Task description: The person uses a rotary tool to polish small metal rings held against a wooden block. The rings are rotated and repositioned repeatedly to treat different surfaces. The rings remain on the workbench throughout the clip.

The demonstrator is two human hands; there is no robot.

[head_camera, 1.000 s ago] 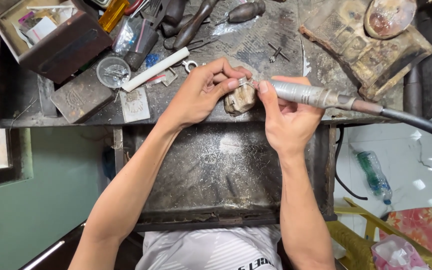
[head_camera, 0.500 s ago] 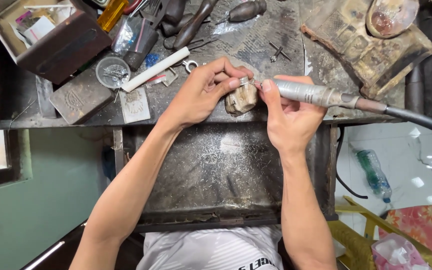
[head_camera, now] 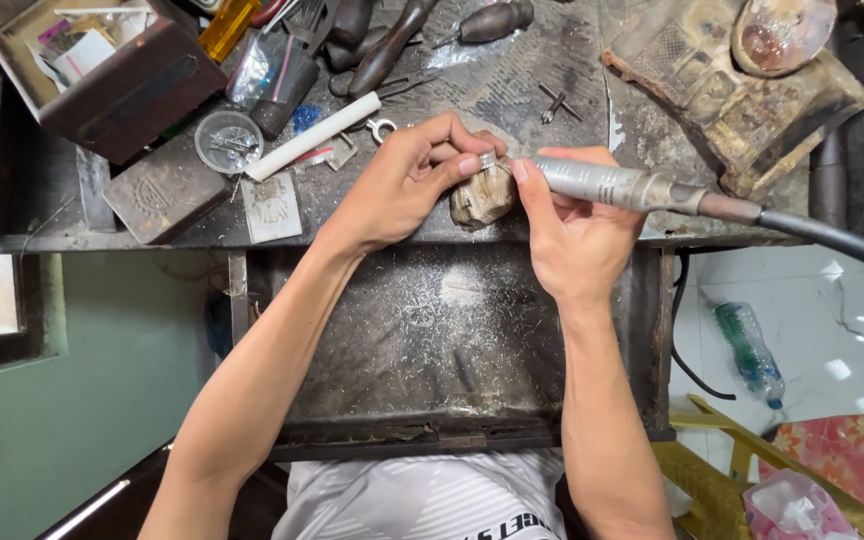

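Rotary handpiece [head_camera: 617,185], a slim grey metal tool, lies pencil-fashion in the right hand [head_camera: 572,235], whose fingers are closed around its front end, tip aimed at a tiny metal piece [head_camera: 489,160]. That piece is pinched between thumb and forefinger of the left hand [head_camera: 402,185] and pressed against the worn wooden peg [head_camera: 482,195] that juts from the front edge of the worktop [head_camera: 512,90]. Both hands meet at the peg, fingertips almost touching. The handpiece looks stiff and fairly light, smooth enough to slip, so a grip near the nose seems right; its thick black hose [head_camera: 832,240] trails off to the right of the peg and likely tugs at the back end. The metal piece is too small to make out in shape; it seems hard but easy to drop. Below the peg sits a dark tray [head_camera: 432,340] dusted with filings. Left of the peg lie a white rod [head_camera: 312,135], a round tin [head_camera: 228,140] and a brown box [head_camera: 112,85]; beyond it, wooden-handled tools [head_camera: 402,30].
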